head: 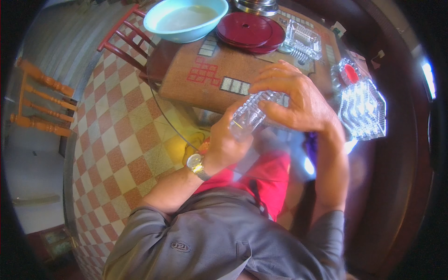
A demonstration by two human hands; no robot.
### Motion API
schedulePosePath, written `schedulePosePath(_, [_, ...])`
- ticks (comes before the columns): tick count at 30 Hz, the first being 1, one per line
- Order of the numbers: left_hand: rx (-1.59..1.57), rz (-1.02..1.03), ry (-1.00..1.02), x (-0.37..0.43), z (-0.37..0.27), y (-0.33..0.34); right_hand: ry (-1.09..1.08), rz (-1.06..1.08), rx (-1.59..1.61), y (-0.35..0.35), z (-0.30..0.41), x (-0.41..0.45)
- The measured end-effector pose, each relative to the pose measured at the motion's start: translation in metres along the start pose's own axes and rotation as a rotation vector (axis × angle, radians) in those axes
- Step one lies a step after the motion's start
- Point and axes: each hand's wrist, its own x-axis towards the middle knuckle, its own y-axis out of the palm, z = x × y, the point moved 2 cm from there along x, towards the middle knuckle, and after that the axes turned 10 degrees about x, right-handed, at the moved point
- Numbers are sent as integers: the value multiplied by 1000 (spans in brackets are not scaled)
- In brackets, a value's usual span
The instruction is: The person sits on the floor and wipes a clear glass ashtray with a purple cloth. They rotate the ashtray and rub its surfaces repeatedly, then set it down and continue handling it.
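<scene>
A clear ridged container [250, 117], glass or plastic, is held tilted in front of me above the near edge of the table. My left hand [229, 138], with a metal-band watch [196, 164] on its wrist, is wrapped around the container's lower end. Around its upper end curves my right hand [297, 96], thumb against the near side and fingers arched over the far side. Those fingers partly cover the container's upper end, so its opening cannot be made out.
A glass-topped table [182, 89] bears a light blue basin [164, 33] with cloudy liquid, dark red round lids [245, 29], a metal vessel [257, 7] and ridged clear pieces [302, 38]. More clear ridged ware [364, 108] stands at right. Two wooden chairs [122, 42] stand left.
</scene>
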Motion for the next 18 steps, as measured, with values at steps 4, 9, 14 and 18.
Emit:
schedulePosePath(4, [110,-6,90,2,1,-3,154,-65,-9,10,5,4])
schedulePosePath(9, [89,34,-9,-6,7,-3,429,-144,-149,23,15,10])
schedulePosePath(14, [59,4,65,0,3,0,135,-121,-61,11,9,-4])
schedulePosePath(18, [44,10,62,1,4,-1,119,2,-117,7,20,-9])
